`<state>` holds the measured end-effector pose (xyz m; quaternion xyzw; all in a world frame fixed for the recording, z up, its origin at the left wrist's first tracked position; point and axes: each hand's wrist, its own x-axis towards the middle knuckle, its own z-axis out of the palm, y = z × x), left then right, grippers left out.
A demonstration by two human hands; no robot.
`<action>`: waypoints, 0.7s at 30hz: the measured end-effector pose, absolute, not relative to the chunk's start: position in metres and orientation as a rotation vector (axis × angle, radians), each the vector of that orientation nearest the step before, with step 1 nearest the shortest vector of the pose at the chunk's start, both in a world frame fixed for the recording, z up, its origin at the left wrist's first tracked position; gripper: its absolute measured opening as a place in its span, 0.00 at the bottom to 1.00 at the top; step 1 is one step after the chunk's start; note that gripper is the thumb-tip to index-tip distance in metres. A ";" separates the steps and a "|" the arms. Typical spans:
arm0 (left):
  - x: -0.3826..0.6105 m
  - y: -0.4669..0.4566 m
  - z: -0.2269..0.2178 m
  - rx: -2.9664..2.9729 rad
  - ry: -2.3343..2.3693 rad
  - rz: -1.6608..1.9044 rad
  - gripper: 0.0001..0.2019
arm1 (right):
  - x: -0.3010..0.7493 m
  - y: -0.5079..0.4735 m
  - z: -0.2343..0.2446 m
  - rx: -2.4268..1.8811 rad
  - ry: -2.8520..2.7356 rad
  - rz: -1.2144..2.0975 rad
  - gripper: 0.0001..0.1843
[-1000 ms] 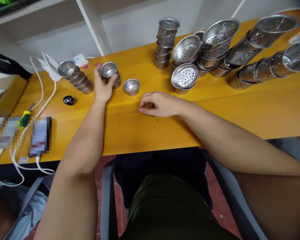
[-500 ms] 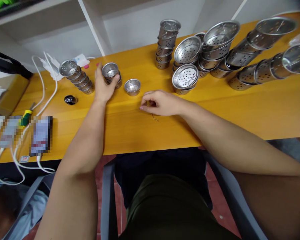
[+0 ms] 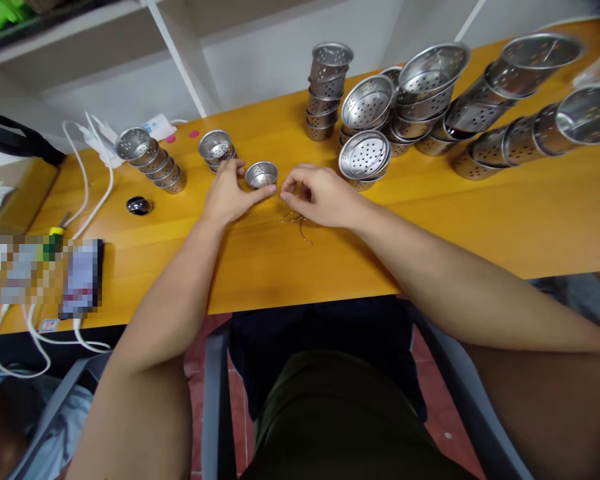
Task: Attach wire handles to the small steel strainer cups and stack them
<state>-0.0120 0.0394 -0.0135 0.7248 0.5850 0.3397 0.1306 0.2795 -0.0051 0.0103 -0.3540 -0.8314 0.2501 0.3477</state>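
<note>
While our left hand [image 3: 227, 197] spreads thumb and fingers beside the small metal cup [image 3: 261, 175], upright on the surface [image 3: 260, 267] between both hands, our right hand [image 3: 320, 195] curls its fingers over thin wire [image 3: 303, 233]; we cannot tell whether they pinch it. We judge the cup light, stiff and slippery, best taken by its rim, and the wire springy, best pinched near an end.

On my feed I count two hands [image 3: 229, 195] mid-frame, one single cup [image 3: 261, 175] between them, two cup stacks [image 3: 153, 160] upper left — plus two blurred phone-like devices [image 3: 81, 279] and one screwdriver [image 3: 53, 241], far left.
</note>
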 end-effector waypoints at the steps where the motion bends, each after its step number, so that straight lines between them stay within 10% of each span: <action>1: -0.011 0.039 -0.014 2.133 1.680 0.969 0.54 | 0.279 -0.004 0.008 -0.928 -2.145 0.640 0.04; 14: 0.000 0.031 -0.013 2.298 0.779 1.013 0.38 | 0.285 0.001 0.001 -0.457 -2.306 0.550 0.27; 21: 0.003 0.021 -0.008 2.045 0.663 0.882 0.37 | 0.286 -0.006 0.012 -0.427 -2.344 0.590 0.19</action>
